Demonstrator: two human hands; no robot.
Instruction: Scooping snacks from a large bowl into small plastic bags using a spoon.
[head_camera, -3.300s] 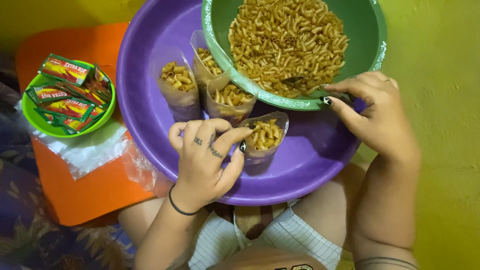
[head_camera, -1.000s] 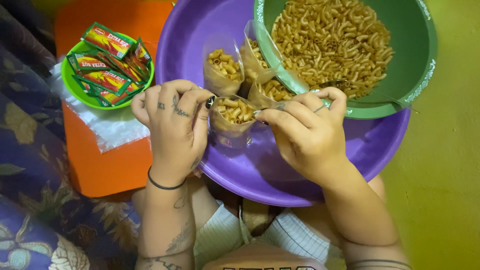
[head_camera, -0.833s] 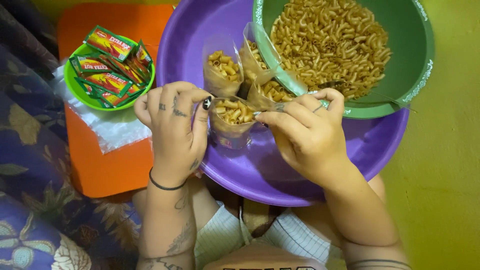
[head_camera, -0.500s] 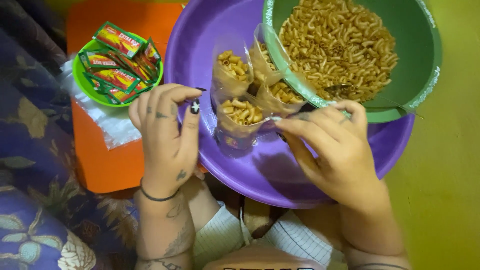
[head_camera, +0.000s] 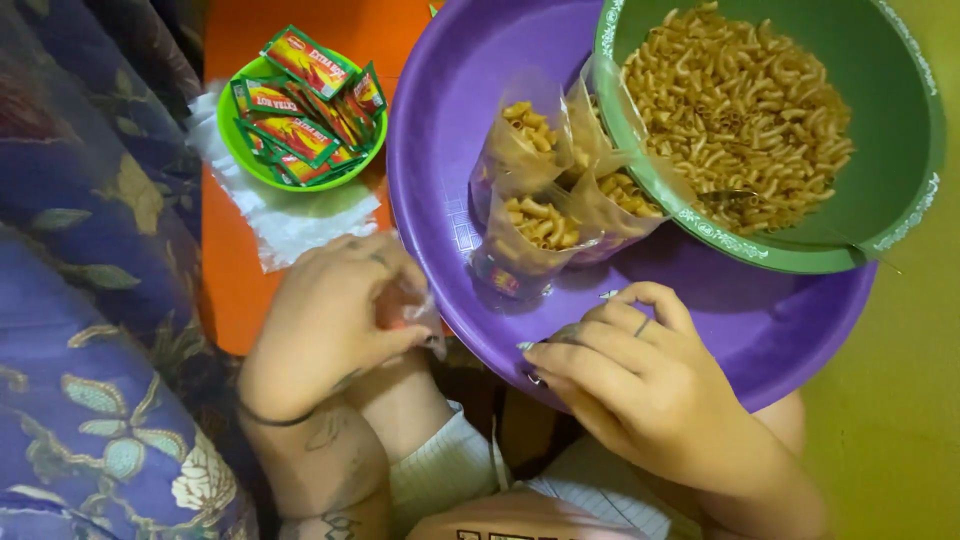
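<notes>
1. Here, a purple basin (head_camera: 440, 200) rests over the person's lap, and a green bowl (head_camera: 900, 140) of fried macaroni sits tilted on its far right rim, likely to keep the snack within reach.
2. Three clear filled bags (head_camera: 535, 225) stand upright and bunched together in the basin, leaning on the bowl, which props them.
3. The left hand (head_camera: 335, 320) is curled narrow, pinching a scrap of clear plastic (head_camera: 425, 310) just left of the basin's near rim.
4. The right hand (head_camera: 640, 375) lies loosely open, fingertips touching the near rim, holding nothing.
5. Far left, a small green dish (head_camera: 235, 135) holds sauce sachets (head_camera: 300, 125) on an orange surface (head_camera: 225, 270).
</notes>
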